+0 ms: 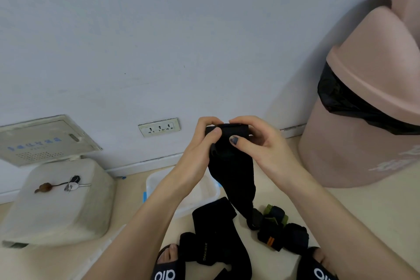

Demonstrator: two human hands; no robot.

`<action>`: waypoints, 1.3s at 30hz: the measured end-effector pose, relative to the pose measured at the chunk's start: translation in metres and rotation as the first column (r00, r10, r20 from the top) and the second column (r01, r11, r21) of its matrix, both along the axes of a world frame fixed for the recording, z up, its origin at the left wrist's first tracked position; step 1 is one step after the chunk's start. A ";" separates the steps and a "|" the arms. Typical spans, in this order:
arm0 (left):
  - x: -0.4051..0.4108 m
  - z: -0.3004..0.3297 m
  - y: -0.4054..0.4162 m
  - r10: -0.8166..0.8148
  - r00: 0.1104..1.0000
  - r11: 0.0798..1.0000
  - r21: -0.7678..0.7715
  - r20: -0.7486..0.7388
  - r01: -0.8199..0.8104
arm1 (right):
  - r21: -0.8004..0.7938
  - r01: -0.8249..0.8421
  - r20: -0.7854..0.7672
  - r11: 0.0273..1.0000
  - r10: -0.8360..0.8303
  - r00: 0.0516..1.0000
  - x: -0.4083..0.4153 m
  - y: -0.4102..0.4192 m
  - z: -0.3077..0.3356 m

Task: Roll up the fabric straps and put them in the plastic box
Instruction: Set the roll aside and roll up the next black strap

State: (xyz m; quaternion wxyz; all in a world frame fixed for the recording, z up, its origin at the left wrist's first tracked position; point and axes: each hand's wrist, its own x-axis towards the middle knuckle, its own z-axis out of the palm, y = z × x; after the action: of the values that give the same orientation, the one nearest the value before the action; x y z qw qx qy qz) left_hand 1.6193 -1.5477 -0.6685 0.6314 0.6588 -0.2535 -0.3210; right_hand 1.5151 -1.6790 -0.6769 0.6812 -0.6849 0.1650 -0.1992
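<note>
Step in hand: rolling one black strap (231, 166), held up in the air above the plastic box (181, 191) on the floor. Left hand (200, 143) and right hand (256, 143) both pinch its top end, fingers curled round the small started roll, tail hanging free. Next move, by my judgement: keep winding evenly to the tail; unrolled straps (213, 229) wait below.

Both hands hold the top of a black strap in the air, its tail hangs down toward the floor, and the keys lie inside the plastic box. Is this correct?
One point is wrong. In the head view, the keys lie on the grey block at left, not in the box. The rest holds: left hand and right hand hold the strap, tail hanging.
</note>
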 end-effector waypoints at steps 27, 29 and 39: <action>-0.012 -0.004 -0.006 -0.025 0.998 0.996 -0.085 -0.057 0.020 | 0.251 0.158 -0.231 0.955 -0.099 0.968 0.012 0.016 -0.003; -0.014 -0.006 -0.005 -0.047 0.996 0.996 -0.073 -0.071 0.042 | 0.223 0.122 -0.304 0.967 -0.050 0.951 0.011 0.018 -0.010; -0.003 -0.007 -0.002 -0.012 0.999 0.999 -0.054 -0.038 0.010 | 0.140 0.082 -0.154 0.987 -0.060 0.986 0.009 0.011 -0.004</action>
State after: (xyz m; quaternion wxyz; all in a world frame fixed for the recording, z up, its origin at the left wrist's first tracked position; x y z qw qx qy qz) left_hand 1.6160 -1.5502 -0.6751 0.6518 0.6341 -0.2533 -0.3301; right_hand 1.5242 -1.6683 -0.6810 0.7076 -0.6398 0.2542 -0.1590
